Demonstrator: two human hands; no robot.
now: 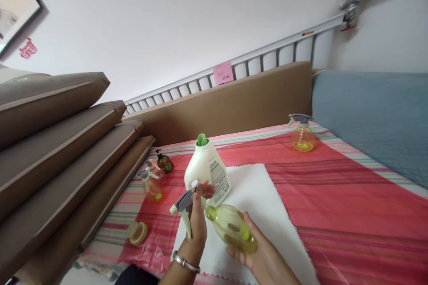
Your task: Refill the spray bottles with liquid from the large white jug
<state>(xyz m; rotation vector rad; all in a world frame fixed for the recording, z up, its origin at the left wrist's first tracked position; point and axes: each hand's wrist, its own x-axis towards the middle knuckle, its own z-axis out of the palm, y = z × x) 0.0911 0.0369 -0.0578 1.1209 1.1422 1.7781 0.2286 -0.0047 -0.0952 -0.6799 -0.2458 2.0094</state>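
A grey and pale green trigger spray head (184, 201) is in my left hand (198, 222), whose fingers close round it near the white jug. In my right hand (262, 254) lies a see-through yellow-green bottle (229, 221), tilted with its uncapped neck toward my left hand. The spray head and the bottle are apart. Right behind my left hand stands a large white detergent jug (200, 164), with a green spout in its open mouth and a printed label on its side. Both hands are above a white cloth (254, 187).
A spray bottle (303, 136) with yellow liquid stands at the back right. More spray bottles (152, 185) and a dark pump bottle (165, 162) are at the left, near a small round container (137, 232). Stacked brown cushions (76, 160) border the left side; a red plastic sheet (334, 187) covers the surface.
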